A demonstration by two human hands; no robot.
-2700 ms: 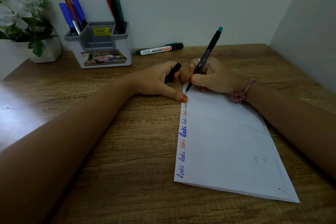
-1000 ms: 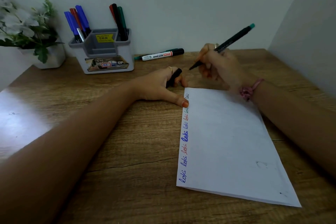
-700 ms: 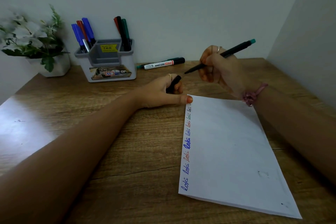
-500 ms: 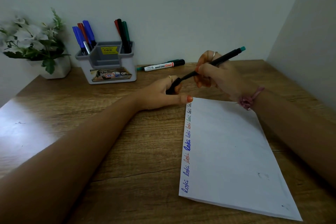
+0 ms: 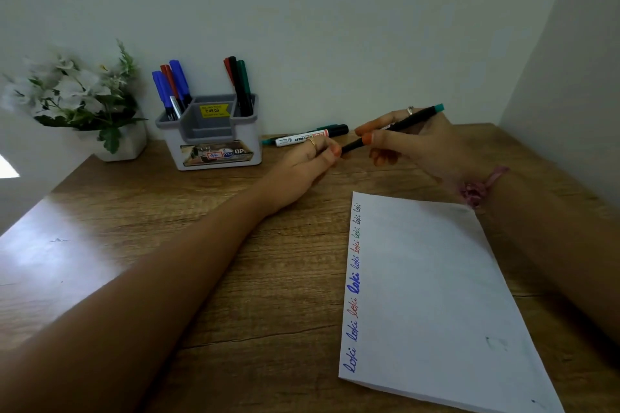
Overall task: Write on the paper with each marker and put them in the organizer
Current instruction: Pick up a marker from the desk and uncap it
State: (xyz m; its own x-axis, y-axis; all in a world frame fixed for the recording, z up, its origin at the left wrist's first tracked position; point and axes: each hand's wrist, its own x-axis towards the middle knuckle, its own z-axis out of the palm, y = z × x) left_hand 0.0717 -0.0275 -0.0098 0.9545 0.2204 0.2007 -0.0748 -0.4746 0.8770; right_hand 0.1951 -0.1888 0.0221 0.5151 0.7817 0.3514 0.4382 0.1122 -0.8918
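My right hand point(image 5: 414, 141) grips a thin black marker with a teal end point(image 5: 399, 126), held level above the table beyond the paper. My left hand point(image 5: 303, 166) is closed around the marker's black cap, which is pressed over the marker's tip; the cap is mostly hidden by my fingers. The white paper point(image 5: 432, 292) lies at the right, with a column of small coloured handwritten words down its left edge. The grey and white organizer point(image 5: 214, 141) stands at the back left, holding blue, red, black and green markers. Two markers, a white-barrelled marker point(image 5: 310, 137) in front, lie by the wall.
A white pot with white flowers point(image 5: 84, 100) stands in the back left corner. Walls close the table at the back and on the right. Bare wooden tabletop point(image 5: 188, 245) stretches under my left forearm.
My right hand lifted the marker off the paper and turned it level. My left hand left the paper's corner and met the tip with the cap. The camera tilted up.
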